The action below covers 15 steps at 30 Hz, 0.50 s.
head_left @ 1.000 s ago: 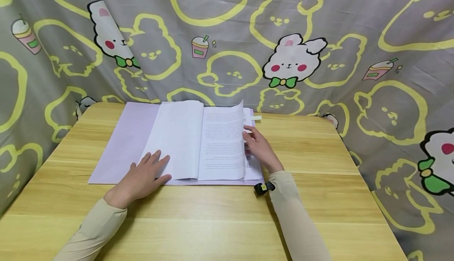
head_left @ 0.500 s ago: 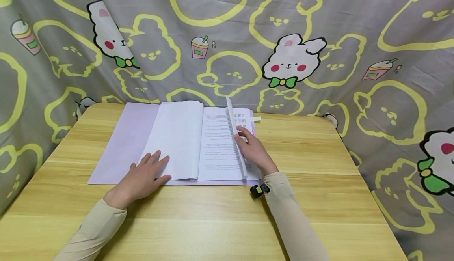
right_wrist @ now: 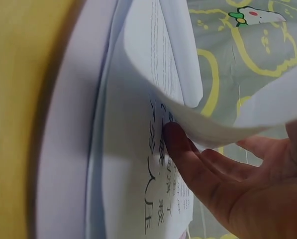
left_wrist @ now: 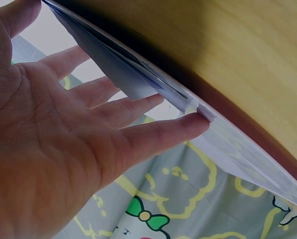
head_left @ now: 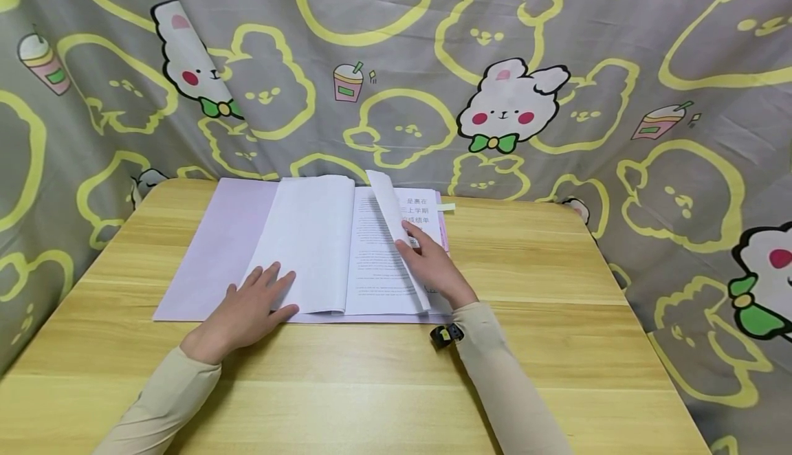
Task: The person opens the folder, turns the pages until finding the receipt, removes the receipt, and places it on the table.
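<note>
A lilac folder (head_left: 216, 249) lies spread on the table, with white paper sheets inside. My left hand (head_left: 247, 311) rests on the lower edge of the left-hand sheets (head_left: 309, 242), its fingers spread; in the left wrist view the fingers (left_wrist: 158, 137) extend straight along the folder's edge. My right hand (head_left: 436, 269) pinches the outer edge of a printed page (head_left: 385, 201), which is lifted and bent leftward. The right wrist view has this page (right_wrist: 208, 127) curving between thumb and fingers, above a sheet with large printed characters (right_wrist: 150, 199).
The wooden table (head_left: 346, 386) carries the folder near its back edge. Behind and beside it hangs a grey curtain (head_left: 408, 63) with cartoon rabbit prints. A pale tab (head_left: 447, 207) sticks out at the folder's right side. A small black device (head_left: 447, 335) sits at the right wrist.
My right hand has moved left, carrying the page's edge with it. The page bends over further, uncovering more of the large-print sheet beneath. My left hand has stayed in place.
</note>
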{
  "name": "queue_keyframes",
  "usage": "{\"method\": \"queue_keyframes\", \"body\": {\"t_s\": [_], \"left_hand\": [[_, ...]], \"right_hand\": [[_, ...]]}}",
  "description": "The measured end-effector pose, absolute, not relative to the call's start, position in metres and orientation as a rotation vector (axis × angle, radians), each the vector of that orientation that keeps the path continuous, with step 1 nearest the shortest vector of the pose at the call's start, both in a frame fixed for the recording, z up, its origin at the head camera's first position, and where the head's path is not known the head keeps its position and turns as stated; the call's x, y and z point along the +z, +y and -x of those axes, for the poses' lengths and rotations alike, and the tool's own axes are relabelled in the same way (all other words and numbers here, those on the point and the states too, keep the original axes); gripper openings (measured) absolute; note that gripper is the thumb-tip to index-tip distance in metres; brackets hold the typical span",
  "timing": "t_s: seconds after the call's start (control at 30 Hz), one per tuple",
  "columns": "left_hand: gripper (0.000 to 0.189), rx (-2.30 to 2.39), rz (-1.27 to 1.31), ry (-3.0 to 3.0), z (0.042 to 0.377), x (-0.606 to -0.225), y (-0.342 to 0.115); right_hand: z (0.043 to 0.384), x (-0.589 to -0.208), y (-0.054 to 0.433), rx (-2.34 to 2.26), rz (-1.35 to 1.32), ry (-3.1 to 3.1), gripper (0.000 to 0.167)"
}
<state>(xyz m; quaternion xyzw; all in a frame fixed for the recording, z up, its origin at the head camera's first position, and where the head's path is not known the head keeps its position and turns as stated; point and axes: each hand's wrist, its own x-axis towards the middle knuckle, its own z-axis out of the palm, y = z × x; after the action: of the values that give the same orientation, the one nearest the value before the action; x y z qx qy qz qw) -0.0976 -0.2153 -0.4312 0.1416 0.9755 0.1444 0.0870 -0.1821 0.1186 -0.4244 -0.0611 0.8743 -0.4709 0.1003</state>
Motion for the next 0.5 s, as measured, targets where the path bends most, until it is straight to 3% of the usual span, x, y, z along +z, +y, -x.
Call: {"method": "queue_keyframes", "body": {"t_s": [0.5], "left_hand": [[0.065, 0.427, -0.431, 2.912, 0.0972, -0.4309, -0.2156]], "right_hand": [[0.1792, -0.4249, 0.1107, -1.338, 0.280, 2.610, 0.061]]}}
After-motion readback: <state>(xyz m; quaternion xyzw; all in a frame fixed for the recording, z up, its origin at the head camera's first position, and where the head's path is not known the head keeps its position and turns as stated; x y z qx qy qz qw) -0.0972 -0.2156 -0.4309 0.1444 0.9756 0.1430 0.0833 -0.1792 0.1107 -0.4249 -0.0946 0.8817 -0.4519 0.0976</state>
